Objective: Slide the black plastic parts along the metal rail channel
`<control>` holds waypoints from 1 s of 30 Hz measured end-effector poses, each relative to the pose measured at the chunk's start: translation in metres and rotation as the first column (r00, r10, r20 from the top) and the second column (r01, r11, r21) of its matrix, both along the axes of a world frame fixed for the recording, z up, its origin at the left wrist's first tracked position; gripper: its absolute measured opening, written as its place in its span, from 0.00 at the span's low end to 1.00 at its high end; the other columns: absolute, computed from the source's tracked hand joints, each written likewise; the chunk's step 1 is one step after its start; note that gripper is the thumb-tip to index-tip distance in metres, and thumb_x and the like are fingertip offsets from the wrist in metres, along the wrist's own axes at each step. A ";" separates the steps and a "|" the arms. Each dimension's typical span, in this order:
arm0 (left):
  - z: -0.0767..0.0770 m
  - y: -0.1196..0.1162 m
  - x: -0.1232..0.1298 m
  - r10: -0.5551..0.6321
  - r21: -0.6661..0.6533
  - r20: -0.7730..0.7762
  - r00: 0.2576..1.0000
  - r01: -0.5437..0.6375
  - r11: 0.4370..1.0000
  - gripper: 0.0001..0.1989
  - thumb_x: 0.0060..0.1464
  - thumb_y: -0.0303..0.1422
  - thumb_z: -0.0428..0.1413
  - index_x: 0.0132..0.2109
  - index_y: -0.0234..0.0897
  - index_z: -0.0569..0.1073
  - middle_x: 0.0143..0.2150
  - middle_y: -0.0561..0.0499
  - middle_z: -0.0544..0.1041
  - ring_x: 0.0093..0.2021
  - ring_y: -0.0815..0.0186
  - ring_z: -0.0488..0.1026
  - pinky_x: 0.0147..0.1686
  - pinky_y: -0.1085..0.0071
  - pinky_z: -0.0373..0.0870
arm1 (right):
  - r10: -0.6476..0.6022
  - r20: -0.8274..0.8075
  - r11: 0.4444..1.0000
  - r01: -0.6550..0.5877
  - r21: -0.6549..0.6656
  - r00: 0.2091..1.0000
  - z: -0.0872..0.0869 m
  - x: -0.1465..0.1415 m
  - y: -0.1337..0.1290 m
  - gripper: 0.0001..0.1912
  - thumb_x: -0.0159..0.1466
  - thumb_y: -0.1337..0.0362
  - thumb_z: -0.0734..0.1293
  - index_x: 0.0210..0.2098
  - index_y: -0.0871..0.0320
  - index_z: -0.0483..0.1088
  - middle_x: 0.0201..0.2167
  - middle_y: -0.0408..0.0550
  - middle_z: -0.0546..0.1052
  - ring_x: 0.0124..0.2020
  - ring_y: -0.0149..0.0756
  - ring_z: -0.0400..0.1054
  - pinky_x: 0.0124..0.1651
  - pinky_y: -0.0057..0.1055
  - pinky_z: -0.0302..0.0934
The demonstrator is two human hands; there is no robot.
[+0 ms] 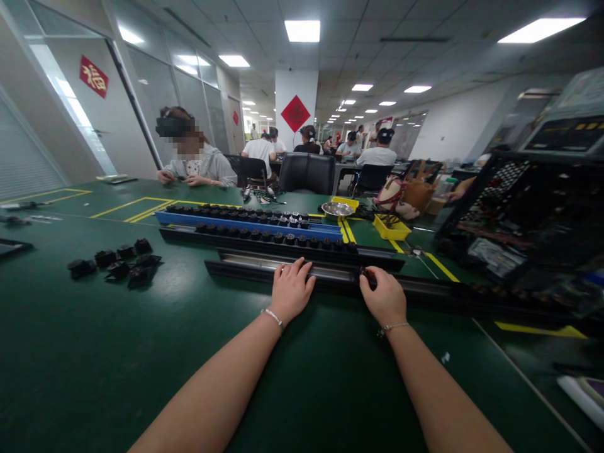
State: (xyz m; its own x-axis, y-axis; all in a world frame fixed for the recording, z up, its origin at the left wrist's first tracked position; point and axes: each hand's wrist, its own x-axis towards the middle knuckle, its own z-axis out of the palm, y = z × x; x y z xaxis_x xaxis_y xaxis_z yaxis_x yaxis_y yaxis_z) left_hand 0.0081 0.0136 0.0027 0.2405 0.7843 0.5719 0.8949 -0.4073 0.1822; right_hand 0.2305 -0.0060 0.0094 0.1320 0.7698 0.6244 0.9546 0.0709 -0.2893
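Observation:
A long black channel rail (pixel 245 269) with a shiny metal inside lies across the green table in front of me. My left hand (pixel 291 292) rests on its middle, fingers spread over the channel and holding nothing. Farther right, my right hand (pixel 384 296) pinches a small black block (pixel 363 271) at the rail; most of it is hidden behind the fingers. Beyond lie a black rail (pixel 189 235) and a blue rail (pixel 236 226), both lined with black socket-like blocks. More loose black blocks (pixel 126 253) are grouped on the left of the table.
A metal bowl (pixel 336 209) and a yellow tray (pixel 392 230) stand beyond the rails. At right is an open black computer case (pixel 500 207). Another person (pixel 198 167) sits across the table at left. Cables (pixel 262 195) lie near the far edge.

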 end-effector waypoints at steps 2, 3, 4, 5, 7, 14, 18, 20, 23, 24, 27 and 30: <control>0.000 0.000 0.000 -0.001 -0.003 -0.012 1.000 0.001 1.000 0.19 0.60 0.41 0.42 0.54 0.45 0.69 0.60 0.50 0.66 0.54 0.60 0.65 0.56 0.57 0.54 | 0.003 -0.007 1.000 -0.003 -0.004 1.000 0.000 0.000 0.000 0.15 0.60 0.58 0.59 0.42 0.59 0.69 0.37 0.49 0.76 0.38 0.40 0.67 0.42 0.36 0.59; 0.001 0.000 0.000 -0.001 -0.003 -0.015 1.000 0.001 1.000 0.19 0.60 0.41 0.42 0.53 0.45 0.69 0.60 0.50 0.66 0.55 0.60 0.65 0.57 0.57 0.54 | 0.004 -0.010 1.000 -0.004 -0.005 1.000 -0.001 0.000 0.000 0.15 0.60 0.58 0.59 0.42 0.59 0.69 0.37 0.49 0.76 0.38 0.40 0.67 0.42 0.36 0.60; 0.001 0.000 -0.001 -0.002 -0.003 -0.017 1.000 0.002 1.000 0.19 0.60 0.41 0.42 0.54 0.45 0.69 0.60 0.50 0.66 0.56 0.60 0.64 0.57 0.57 0.53 | 0.004 -0.013 1.000 -0.004 -0.006 1.000 -0.001 -0.001 -0.001 0.15 0.60 0.58 0.59 0.41 0.59 0.69 0.37 0.50 0.76 0.38 0.40 0.68 0.42 0.36 0.60; 0.001 0.000 -0.001 -0.004 -0.002 -0.018 1.000 0.004 1.000 0.19 0.60 0.41 0.42 0.54 0.45 0.69 0.60 0.50 0.66 0.57 0.60 0.63 0.58 0.57 0.53 | 0.005 -0.017 1.000 -0.005 -0.006 1.000 0.000 -0.001 -0.001 0.15 0.60 0.58 0.59 0.41 0.59 0.69 0.37 0.50 0.76 0.38 0.40 0.68 0.42 0.37 0.60; 0.000 0.000 -0.001 -0.013 0.000 -0.019 1.000 0.013 1.000 0.19 0.60 0.40 0.43 0.55 0.45 0.68 0.60 0.50 0.66 0.59 0.60 0.61 0.59 0.56 0.52 | 0.010 -0.028 1.000 -0.010 -0.009 1.000 0.000 -0.001 -0.001 0.15 0.60 0.58 0.59 0.42 0.59 0.69 0.37 0.50 0.76 0.38 0.40 0.68 0.42 0.37 0.60; 0.002 -0.001 -0.001 -0.030 -0.003 -0.004 1.000 0.030 1.000 0.17 0.60 0.40 0.44 0.52 0.45 0.70 0.59 0.50 0.67 0.58 0.60 0.62 0.58 0.56 0.53 | 0.049 -0.049 0.998 -0.051 -0.032 0.998 0.002 -0.004 -0.001 0.16 0.60 0.58 0.59 0.44 0.58 0.69 0.38 0.50 0.76 0.38 0.40 0.69 0.42 0.37 0.61; 0.003 -0.002 -0.001 -0.030 -0.012 -0.004 1.000 0.030 0.999 0.17 0.60 0.40 0.44 0.51 0.45 0.70 0.59 0.50 0.67 0.58 0.60 0.62 0.58 0.56 0.54 | 0.066 -0.011 0.997 -0.067 -0.036 0.998 0.003 -0.007 -0.001 0.16 0.60 0.59 0.59 0.44 0.59 0.69 0.36 0.51 0.76 0.38 0.41 0.68 0.41 0.37 0.62; 0.003 -0.001 -0.001 -0.037 -0.009 -0.011 0.999 0.036 0.999 0.16 0.60 0.39 0.44 0.50 0.45 0.71 0.59 0.50 0.67 0.58 0.61 0.62 0.59 0.57 0.53 | 0.085 0.009 0.996 -0.085 -0.036 0.996 0.003 -0.008 -0.001 0.17 0.61 0.59 0.59 0.45 0.60 0.69 0.37 0.51 0.76 0.38 0.41 0.68 0.43 0.38 0.62; 0.002 0.000 -0.001 -0.045 -0.001 -0.032 0.998 0.045 0.999 0.16 0.60 0.39 0.44 0.49 0.43 0.71 0.59 0.49 0.67 0.59 0.61 0.61 0.60 0.57 0.51 | 0.127 0.033 0.991 -0.125 -0.041 0.991 0.003 -0.010 -0.002 0.18 0.61 0.60 0.58 0.47 0.61 0.68 0.39 0.52 0.76 0.40 0.41 0.68 0.45 0.38 0.62; 0.001 0.001 -0.001 -0.050 0.003 -0.040 0.998 0.050 0.999 0.16 0.60 0.39 0.43 0.49 0.43 0.71 0.59 0.49 0.67 0.59 0.61 0.61 0.60 0.57 0.51 | 0.140 0.038 0.989 -0.138 -0.046 0.989 0.003 -0.011 -0.002 0.18 0.61 0.61 0.58 0.47 0.61 0.68 0.39 0.52 0.76 0.40 0.41 0.68 0.46 0.38 0.62; 0.000 0.001 0.000 -0.066 0.018 -0.056 0.996 0.067 0.998 0.16 0.60 0.39 0.44 0.50 0.42 0.70 0.59 0.47 0.67 0.60 0.60 0.60 0.61 0.58 0.50 | 0.164 0.042 0.985 -0.161 -0.055 0.986 0.004 -0.012 -0.002 0.18 0.61 0.62 0.58 0.48 0.61 0.68 0.40 0.52 0.76 0.41 0.40 0.68 0.47 0.38 0.62; 0.000 0.000 0.000 -0.072 0.028 -0.062 0.996 0.073 0.997 0.17 0.59 0.39 0.45 0.52 0.42 0.69 0.59 0.47 0.66 0.60 0.60 0.59 0.61 0.57 0.50 | 0.165 0.037 0.985 -0.163 -0.051 0.986 0.004 -0.013 -0.002 0.19 0.61 0.62 0.58 0.48 0.61 0.68 0.41 0.52 0.76 0.41 0.41 0.68 0.47 0.38 0.62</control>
